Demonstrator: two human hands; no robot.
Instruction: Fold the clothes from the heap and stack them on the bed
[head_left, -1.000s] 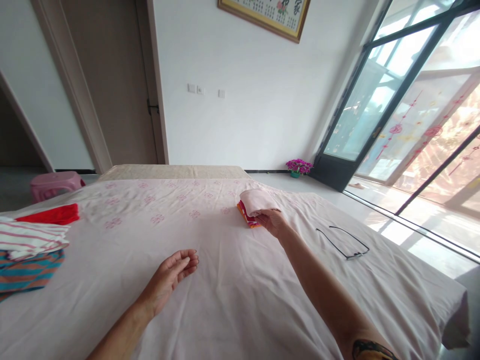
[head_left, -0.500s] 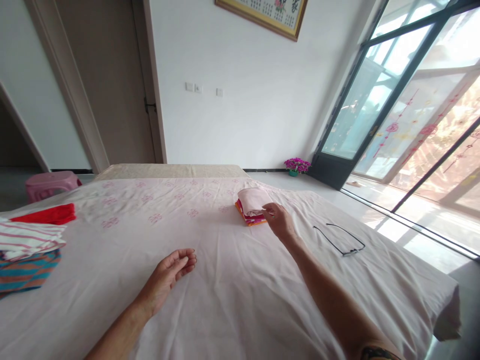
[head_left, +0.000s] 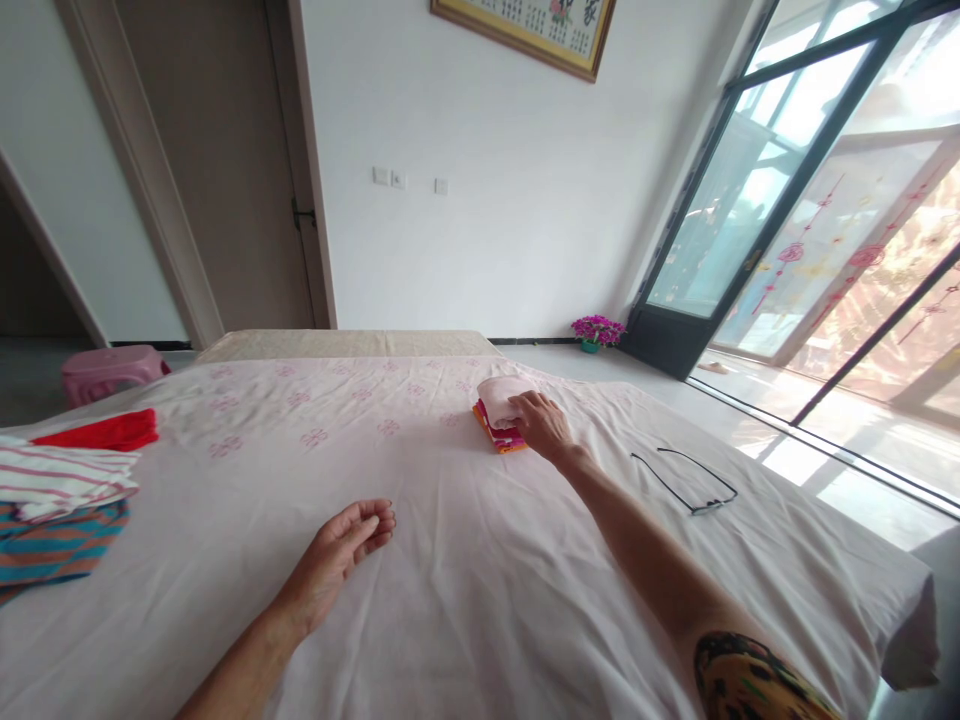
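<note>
A folded pale pink cloth (head_left: 498, 404) lies on top of a small stack of folded orange and magenta cloth (head_left: 498, 440) on the bed. My right hand (head_left: 541, 422) rests over the right side of the pink cloth, its fingers bent and touching it without visibly gripping; the thumb is hard to make out. Just above the pale sheet (head_left: 450, 580), nearer to me, my left hand (head_left: 346, 540) is held palm inward with loosely curved fingers and nothing in it.
Left on the bed lie a red cloth (head_left: 101, 431), white-and-red striped cloth (head_left: 64, 475) and blue-and-brown striped cloth (head_left: 60, 545). Black-framed glasses (head_left: 701, 510) lie right of my right forearm. Beyond the bed are a pink stool (head_left: 116, 370) and purple flowers (head_left: 598, 330).
My right hand has slid a little left and forward over the pink cloth, while the stack stays in place. My left hand is practically unmoved.
</note>
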